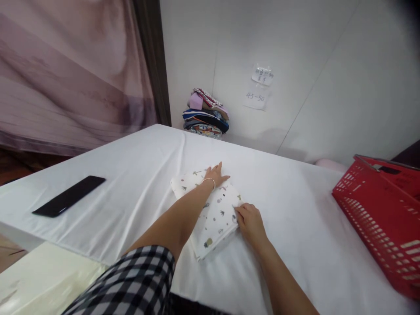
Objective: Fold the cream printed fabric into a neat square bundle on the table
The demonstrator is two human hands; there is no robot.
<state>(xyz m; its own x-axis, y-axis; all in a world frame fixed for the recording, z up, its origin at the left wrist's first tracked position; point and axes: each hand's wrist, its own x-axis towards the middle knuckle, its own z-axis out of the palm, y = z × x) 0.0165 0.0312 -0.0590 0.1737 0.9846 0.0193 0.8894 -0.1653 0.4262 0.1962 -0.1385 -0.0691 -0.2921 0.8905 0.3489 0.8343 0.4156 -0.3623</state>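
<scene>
A folded white cloth with small printed figures (215, 216) lies on the white-covered table (295, 210). My left hand (217, 174) lies flat on its far end, fingers together and stretched out; a thin bangle circles the wrist. My right hand (250, 221) pinches the cloth's right edge between fingers and thumb. My left sleeve is black-and-white check.
A black phone (69, 195) lies on the table's left side. A red plastic basket (382, 218) stands at the right edge. A stack of folded clothes (206, 113) sits at the far corner against the white wall, under two paper notes (259, 87). A curtain hangs at left.
</scene>
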